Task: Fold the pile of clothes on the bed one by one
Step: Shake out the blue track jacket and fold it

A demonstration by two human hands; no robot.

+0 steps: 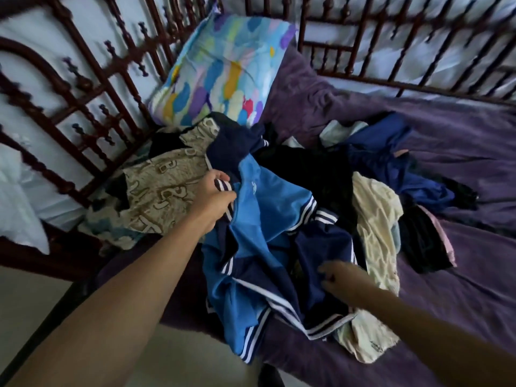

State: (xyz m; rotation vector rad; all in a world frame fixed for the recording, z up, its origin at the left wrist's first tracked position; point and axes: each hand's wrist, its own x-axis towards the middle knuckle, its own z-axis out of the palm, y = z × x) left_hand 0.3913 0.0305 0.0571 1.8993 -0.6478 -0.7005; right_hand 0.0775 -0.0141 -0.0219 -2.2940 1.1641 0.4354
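A pile of clothes [321,174] lies on the purple bed sheet [460,152]. On top, nearest me, is a blue and navy jacket [268,224] with white stripes. My left hand [215,195] grips its striped edge at the upper left and lifts it. My right hand [339,277] is blurred and reaches into the navy part of the same jacket lower right; whether it holds the cloth cannot be made out. A cream garment [375,216] and dark blue and black clothes lie to the right.
A beige patterned cloth [164,188] lies left of the pile. A colourful pillow [223,68] leans on the dark carved wooden bed frame [92,88] at the back left. The frame also runs along the far side. Pale floor [178,358] shows below the bed edge.
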